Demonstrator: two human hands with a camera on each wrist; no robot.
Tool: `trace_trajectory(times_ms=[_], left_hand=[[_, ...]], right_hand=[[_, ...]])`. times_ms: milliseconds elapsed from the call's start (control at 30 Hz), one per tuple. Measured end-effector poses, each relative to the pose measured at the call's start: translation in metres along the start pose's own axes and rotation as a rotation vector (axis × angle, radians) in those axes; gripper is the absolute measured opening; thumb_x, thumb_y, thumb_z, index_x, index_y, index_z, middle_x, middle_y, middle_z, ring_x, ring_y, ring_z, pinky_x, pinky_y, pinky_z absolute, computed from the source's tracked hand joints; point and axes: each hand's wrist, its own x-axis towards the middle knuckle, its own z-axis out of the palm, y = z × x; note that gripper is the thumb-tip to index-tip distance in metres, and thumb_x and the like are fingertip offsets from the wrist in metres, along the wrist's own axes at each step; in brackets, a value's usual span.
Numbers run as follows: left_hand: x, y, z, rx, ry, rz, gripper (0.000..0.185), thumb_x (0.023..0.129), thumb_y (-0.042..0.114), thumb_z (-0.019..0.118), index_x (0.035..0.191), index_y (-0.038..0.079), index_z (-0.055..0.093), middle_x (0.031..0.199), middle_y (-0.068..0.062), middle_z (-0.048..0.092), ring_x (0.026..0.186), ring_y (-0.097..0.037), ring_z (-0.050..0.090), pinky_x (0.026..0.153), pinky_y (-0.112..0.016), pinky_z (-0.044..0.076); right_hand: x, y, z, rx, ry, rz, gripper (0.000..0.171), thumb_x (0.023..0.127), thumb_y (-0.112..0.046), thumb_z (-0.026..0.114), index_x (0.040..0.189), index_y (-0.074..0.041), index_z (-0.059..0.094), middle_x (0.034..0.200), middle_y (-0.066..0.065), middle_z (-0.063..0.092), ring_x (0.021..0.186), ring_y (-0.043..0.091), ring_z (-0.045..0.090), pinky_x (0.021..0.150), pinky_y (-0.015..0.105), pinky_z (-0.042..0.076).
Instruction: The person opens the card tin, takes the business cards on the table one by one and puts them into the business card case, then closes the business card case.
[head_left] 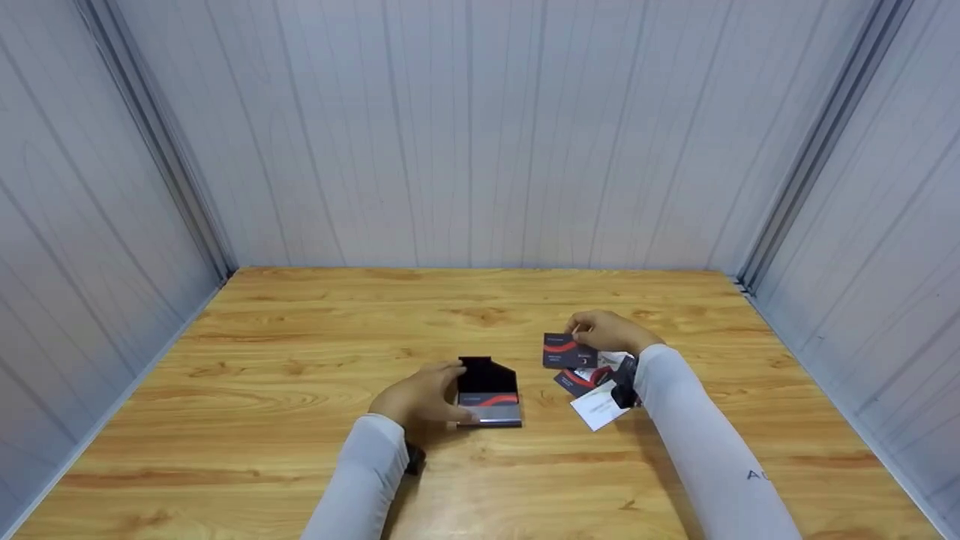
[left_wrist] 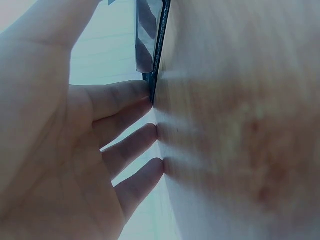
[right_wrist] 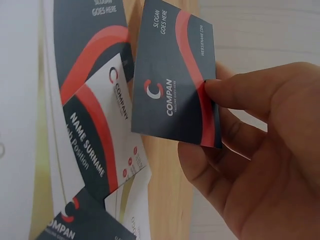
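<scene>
A dark business card with a red swoosh sits pinched between your right hand's thumb and fingers, lifted clear of the wooden surface — just above the loose spread of cards lying by your right wrist. The card case, black with its lid standing open, rests well to the left of that spread; your left hand steadies it, fingers laid straight against its near-left edge rather than wrapped around it, fingertips touching the surface beside the case. In the left wrist view only the case's thin edge shows.

The step in hand looks to be loading — one card picked, the case held ready to receive it. Judging by that, your next move calls for carrying the card leftward across the gap, squaring it to the case's open tray, and sliding it in flat while the left hand keeps the case from skating. Grey panelled walls close in the scene.
</scene>
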Motion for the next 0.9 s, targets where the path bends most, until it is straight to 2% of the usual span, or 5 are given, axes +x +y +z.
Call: trace_trajectory(times_ms=[200, 300, 467, 700, 900], left_hand=[[0.0, 0.001, 0.0, -0.003, -0.001, -0.006, 0.098, 0.082, 0.051, 0.08, 0.158, 0.009, 0.033, 0.162, -0.01, 0.028, 0.148, -0.031, 0.024, 0.116, -0.05, 0.028], [0.0, 0.002, -0.001, -0.006, -0.004, -0.018, 0.098, 0.082, 0.052, 0.08, 0.158, 0.011, 0.033, 0.162, -0.009, 0.027, 0.149, -0.032, 0.023, 0.116, -0.051, 0.028], [0.001, 0.002, -0.001, 0.016, -0.008, -0.019, 0.099, 0.082, 0.053, 0.079, 0.158, 0.011, 0.032, 0.162, -0.008, 0.027, 0.149, -0.031, 0.023, 0.117, -0.05, 0.026], [0.002, 0.001, -0.002, 0.025, -0.013, -0.015, 0.099, 0.082, 0.052, 0.08, 0.158, 0.011, 0.032, 0.162, -0.009, 0.028, 0.149, -0.031, 0.023, 0.117, -0.05, 0.026], [0.003, 0.002, -0.002, 0.031, -0.02, -0.036, 0.098, 0.082, 0.054, 0.079, 0.158, 0.012, 0.033, 0.162, -0.008, 0.028, 0.149, -0.031, 0.021, 0.116, -0.051, 0.027]], right_hand=[[0.002, -0.01, 0.001, 0.026, -0.013, -0.015, 0.022, 0.104, -0.01, 0.05, 0.12, -0.006, 0.065, 0.112, 0.014, 0.067, 0.093, 0.024, 0.065, 0.08, 0.041, 0.055], [0.003, -0.015, 0.002, 0.025, -0.017, -0.02, 0.022, 0.105, -0.011, 0.051, 0.12, -0.007, 0.065, 0.112, 0.014, 0.066, 0.092, 0.023, 0.066, 0.079, 0.044, 0.056], [0.008, -0.022, 0.006, 0.026, -0.009, -0.019, 0.02, 0.105, -0.013, 0.052, 0.118, -0.01, 0.066, 0.109, 0.011, 0.067, 0.093, 0.023, 0.066, 0.084, 0.045, 0.054], [0.015, -0.035, 0.017, 0.009, -0.014, -0.104, 0.02, 0.103, -0.011, 0.054, 0.118, -0.009, 0.068, 0.106, 0.01, 0.069, 0.097, 0.023, 0.066, 0.088, 0.046, 0.053], [0.019, -0.051, 0.027, 0.021, -0.061, -0.122, 0.021, 0.104, -0.015, 0.055, 0.121, -0.012, 0.067, 0.108, 0.005, 0.068, 0.098, 0.021, 0.065, 0.089, 0.045, 0.053]])
